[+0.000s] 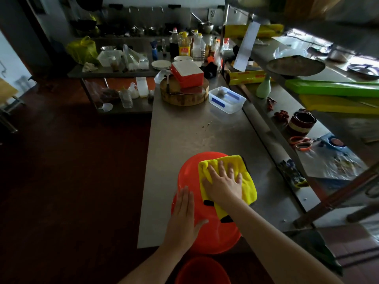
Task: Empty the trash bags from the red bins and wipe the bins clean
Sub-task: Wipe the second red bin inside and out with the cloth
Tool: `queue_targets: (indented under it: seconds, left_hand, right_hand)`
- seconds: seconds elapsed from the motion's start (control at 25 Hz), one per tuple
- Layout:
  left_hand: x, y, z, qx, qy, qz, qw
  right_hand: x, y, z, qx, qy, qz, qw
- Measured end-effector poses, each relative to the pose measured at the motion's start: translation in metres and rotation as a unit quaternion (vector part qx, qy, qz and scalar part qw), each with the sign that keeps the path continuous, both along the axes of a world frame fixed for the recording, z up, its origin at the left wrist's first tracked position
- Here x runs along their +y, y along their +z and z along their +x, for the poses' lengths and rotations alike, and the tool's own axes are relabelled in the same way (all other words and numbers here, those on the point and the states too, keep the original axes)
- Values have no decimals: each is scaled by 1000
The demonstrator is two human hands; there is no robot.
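A red bin (192,173) lies upturned on the steel counter (184,128), its bottom end facing up and its near rim hanging over the counter's front edge. My right hand (223,181) lies flat with fingers spread on a yellow cloth (246,187) and presses it against the bin's upper right side. My left hand (184,212) rests flat on the bin's left side, fingers straight. A second red bin (202,270) stands on the floor below the counter edge, only its rim showing.
On the counter beyond the bin stand a clear plastic tub (227,100), a round wooden chopping block (184,95) with a red box (187,73) on it, and several bottles (183,44). A cluttered shelf rack (307,111) runs along the right. Dark floor lies to the left.
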State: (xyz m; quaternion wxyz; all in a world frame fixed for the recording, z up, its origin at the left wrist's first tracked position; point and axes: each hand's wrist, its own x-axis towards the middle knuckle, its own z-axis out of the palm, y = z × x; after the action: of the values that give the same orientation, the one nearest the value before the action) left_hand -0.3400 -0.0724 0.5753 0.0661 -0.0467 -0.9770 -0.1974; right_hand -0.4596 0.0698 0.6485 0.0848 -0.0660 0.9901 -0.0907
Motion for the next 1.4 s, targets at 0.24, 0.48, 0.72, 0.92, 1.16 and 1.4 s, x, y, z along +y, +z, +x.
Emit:
queue_targets:
  seconds: [0.24, 0.48, 0.72, 0.92, 1.16, 1.4]
  left_hand:
    - [-3, -9, 2, 50, 5, 5, 999]
    - [-5, -9, 0, 33, 14, -63, 997]
    - [-5, -6, 0, 20, 5, -28, 999]
    - [-8, -8, -2, 37, 7, 55, 998]
    - [-10, -11, -3, 52, 17, -14, 998]
    - [-6, -10, -1, 43, 26, -27, 998]
  right_hand:
    - [-27, 2, 10, 1, 71, -5, 997]
    - [29, 1, 2, 10, -7, 8, 1000]
    - [31, 1, 6, -4, -14, 11, 1000]
    - [-25, 1, 31, -15, 85, -10, 996]
    - [1, 0, 29, 7, 74, 6, 997]
    - [49, -7, 24, 24, -7, 18, 1000]
